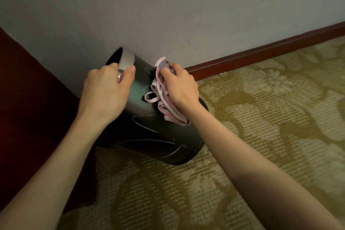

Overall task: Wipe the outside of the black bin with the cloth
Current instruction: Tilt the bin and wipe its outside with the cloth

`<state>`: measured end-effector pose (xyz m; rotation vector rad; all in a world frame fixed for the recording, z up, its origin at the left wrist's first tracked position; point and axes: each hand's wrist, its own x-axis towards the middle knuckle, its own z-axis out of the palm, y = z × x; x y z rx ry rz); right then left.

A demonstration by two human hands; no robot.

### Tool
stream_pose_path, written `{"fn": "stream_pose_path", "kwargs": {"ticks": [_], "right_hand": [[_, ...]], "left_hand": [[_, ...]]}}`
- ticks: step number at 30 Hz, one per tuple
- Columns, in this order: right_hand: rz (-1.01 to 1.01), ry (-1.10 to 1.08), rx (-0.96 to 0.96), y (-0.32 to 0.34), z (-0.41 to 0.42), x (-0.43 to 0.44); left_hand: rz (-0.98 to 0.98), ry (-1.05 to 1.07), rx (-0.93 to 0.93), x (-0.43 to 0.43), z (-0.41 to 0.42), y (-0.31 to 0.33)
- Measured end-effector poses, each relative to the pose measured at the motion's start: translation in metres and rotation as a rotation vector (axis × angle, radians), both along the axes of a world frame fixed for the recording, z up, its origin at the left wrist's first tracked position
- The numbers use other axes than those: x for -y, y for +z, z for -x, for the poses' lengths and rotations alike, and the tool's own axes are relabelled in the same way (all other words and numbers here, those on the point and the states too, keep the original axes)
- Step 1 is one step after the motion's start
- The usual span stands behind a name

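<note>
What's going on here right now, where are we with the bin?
A person is wiping the black bin, which is tilted on the carpet by the wall. The left hand grips the bin's silver rim to steady it. The right hand presses a bunched pink cloth against the bin's outer side, mid-wipe.
</note>
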<state>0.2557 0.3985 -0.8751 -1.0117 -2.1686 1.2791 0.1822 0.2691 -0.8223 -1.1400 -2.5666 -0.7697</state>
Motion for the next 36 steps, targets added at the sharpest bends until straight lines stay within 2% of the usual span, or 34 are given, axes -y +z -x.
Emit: {"fn": "stream_pose_path", "kwargs": {"ticks": [9, 14, 20, 26, 28, 30, 36], "right_hand": [[0.245, 0.223, 0.103, -0.013, 0.021, -0.047], [0.383, 0.219, 0.132, -0.03, 0.023, -0.063], [0.442, 0.194, 0.148, -0.051, 0.003, -0.078], [0.425, 0.185, 0.111, -0.052, -0.008, -0.063], [0.338, 0.2, 0.076, -0.045, -0.006, -0.051], [0.164, 0.186, 0.065, -0.038, -0.004, -0.036], [-0.186, -0.021, 0.097, -0.031, -0.009, 0.017]], "left_hand": [[-0.033, -0.011, 0.021, 0.015, -0.003, -0.003], [-0.044, -0.016, 0.023, 0.02, -0.004, -0.002], [-0.074, -0.048, 0.07, 0.016, -0.011, -0.001], [-0.088, 0.01, 0.16, 0.027, 0.004, -0.001], [-0.11, 0.049, 0.234, 0.035, 0.01, -0.001], [-0.108, 0.09, 0.3, 0.041, 0.018, -0.002], [-0.1, 0.14, 0.371, 0.04, 0.036, 0.001]]}}
